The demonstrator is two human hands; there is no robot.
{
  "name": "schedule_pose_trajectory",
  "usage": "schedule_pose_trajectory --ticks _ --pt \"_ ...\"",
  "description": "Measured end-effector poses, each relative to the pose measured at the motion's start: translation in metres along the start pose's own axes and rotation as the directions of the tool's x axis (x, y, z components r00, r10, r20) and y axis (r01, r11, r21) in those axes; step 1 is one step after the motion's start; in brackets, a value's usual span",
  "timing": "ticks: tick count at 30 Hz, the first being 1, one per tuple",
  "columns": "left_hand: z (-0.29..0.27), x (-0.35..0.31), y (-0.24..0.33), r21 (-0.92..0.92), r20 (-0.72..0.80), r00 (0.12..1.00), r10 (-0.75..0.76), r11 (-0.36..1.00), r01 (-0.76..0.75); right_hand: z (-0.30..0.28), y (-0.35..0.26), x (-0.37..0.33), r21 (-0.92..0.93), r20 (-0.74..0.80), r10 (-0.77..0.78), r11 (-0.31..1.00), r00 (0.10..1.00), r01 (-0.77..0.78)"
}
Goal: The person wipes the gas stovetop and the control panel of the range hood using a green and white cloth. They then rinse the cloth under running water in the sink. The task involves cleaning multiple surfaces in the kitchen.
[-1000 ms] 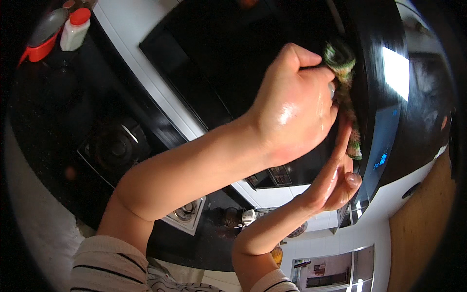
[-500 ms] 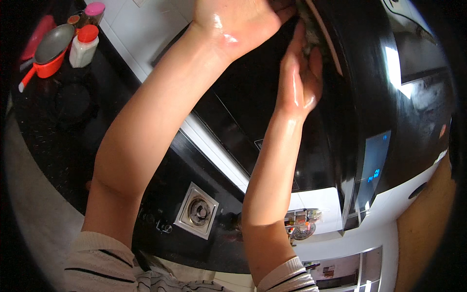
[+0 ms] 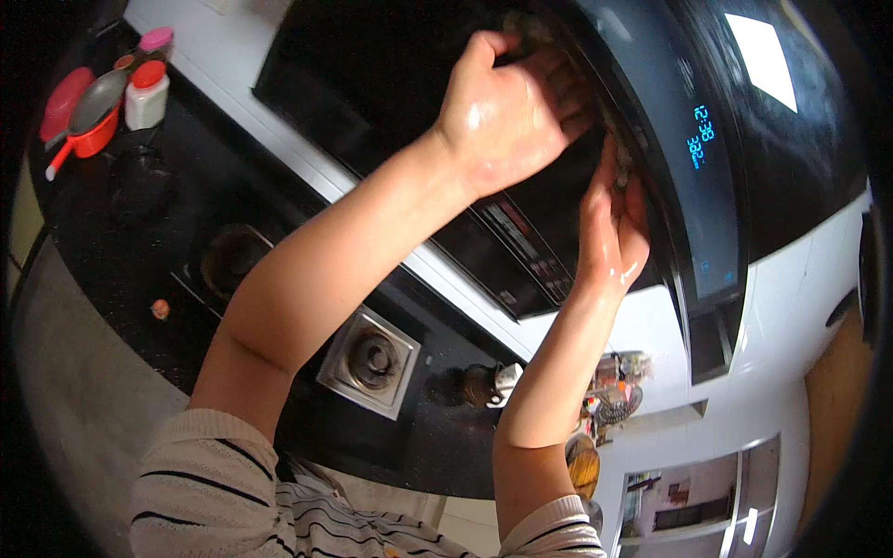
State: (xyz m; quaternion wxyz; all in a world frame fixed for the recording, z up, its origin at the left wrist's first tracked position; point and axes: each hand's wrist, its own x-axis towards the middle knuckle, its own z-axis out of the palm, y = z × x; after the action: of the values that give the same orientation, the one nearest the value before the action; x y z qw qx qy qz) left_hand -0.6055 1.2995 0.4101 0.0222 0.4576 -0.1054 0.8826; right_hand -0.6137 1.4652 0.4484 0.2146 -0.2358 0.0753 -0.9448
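Observation:
Both my bare forearms reach up under a glossy black range hood, and the skin of both hands shines wet. My left hand is beneath the hood's front rim, thumb apart, its fingers stretched toward the rim's inner side in deep shade. Lower along that rim, my right hand has its thumb and fingers closed around something small and greyish. Shadow keeps me from telling what that is. A similar pale greyish patch shows on the hood just past my left thumb.
Below lies a black countertop with a gas burner. At the far left stand a red-lidded jar, a grey pan and a red pot. A lit blue display is on the hood's front.
The view has shifted, so more of the hood's front and burners shows. My left hand now appears lower, nearer my right hand. The right hand keeps its closed hold at the rim.

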Motion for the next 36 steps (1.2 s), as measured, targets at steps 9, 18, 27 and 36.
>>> schedule_pose_trajectory --ticks 9,18,27,36 --pt "-0.062 -0.001 -0.205 -0.273 0.108 0.963 -0.248 0.924 0.269 -0.013 -0.199 -0.123 -0.143 0.045 -0.236 0.96 0.971 0.24" --pt "-0.074 0.045 -0.252 -0.337 0.015 0.936 -0.352 0.879 0.336 -0.032 -0.314 -0.118 -0.089 -0.052 -0.323 0.944 0.945 0.317" --pt "-0.092 0.063 -0.073 0.122 -0.02 0.996 -0.083 0.989 0.085 -0.048 -0.167 0.002 -0.211 0.19 -0.189 0.95 0.963 0.228" --pt "-0.01 0.056 0.189 0.222 -0.218 0.97 0.106 0.973 -0.056 -0.042 0.047 0.152 0.103 0.136 0.251 0.959 0.958 -0.265"
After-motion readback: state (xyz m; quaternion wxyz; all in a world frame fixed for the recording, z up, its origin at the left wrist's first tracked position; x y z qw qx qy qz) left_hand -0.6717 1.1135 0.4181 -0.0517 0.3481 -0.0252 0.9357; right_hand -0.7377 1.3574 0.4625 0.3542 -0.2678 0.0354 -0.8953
